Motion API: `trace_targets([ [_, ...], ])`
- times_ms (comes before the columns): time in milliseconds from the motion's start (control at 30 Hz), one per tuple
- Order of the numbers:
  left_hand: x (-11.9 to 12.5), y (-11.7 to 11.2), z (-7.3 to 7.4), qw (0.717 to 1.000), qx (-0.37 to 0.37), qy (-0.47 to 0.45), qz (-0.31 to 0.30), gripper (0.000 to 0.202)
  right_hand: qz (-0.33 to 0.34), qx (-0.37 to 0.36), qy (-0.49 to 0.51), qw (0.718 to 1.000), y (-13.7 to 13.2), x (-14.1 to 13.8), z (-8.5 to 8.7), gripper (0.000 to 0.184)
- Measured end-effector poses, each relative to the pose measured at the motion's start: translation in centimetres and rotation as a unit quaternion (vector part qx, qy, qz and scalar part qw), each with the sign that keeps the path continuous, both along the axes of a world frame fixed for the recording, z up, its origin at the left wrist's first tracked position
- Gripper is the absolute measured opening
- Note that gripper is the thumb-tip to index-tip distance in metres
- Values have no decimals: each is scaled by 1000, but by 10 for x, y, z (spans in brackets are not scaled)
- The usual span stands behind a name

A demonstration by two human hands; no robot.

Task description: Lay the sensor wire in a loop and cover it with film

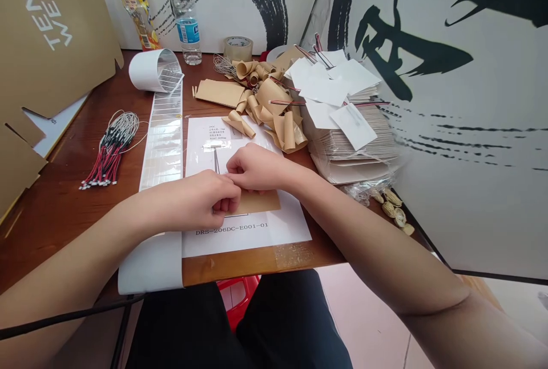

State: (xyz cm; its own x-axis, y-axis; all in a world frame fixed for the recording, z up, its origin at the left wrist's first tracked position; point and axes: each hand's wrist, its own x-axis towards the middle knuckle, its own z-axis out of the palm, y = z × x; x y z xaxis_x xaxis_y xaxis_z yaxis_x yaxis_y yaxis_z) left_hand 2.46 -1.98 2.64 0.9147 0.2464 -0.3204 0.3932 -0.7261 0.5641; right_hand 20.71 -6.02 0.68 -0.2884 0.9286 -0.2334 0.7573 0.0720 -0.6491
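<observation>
A brown paper strip (261,202) lies across the printed sheet (248,239) in front of me. My left hand (216,199) is closed at the strip's left end, its fingers curled inward. Just above and to the right, my right hand (250,167) is closed at the strip's upper edge. The two hands meet with their fingertips close together, and exactly what is pinched there is hidden. A thin dark cable (216,160) runs up from between them, beneath clear tape (216,144) stuck on the sheet.
To the left lie a bundle of red-and-black wired leads (107,157) and a label roll (161,146). Curled brown papers (274,100) and a brown paper stack (220,93) are behind. A bagged stack of white cards (351,140) stands right, near peanut shells (391,209). Bottles (187,26) stand by the wall.
</observation>
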Motion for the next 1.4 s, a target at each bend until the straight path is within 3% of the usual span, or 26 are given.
trace_targets([
  [967,1,1,-1,999,13,42,-14,31,1,-10,35,999,0,4,0,37],
  [1400,2,1,3,998,11,62,-28,25,-1,-17,29,999,0,4,0,37],
])
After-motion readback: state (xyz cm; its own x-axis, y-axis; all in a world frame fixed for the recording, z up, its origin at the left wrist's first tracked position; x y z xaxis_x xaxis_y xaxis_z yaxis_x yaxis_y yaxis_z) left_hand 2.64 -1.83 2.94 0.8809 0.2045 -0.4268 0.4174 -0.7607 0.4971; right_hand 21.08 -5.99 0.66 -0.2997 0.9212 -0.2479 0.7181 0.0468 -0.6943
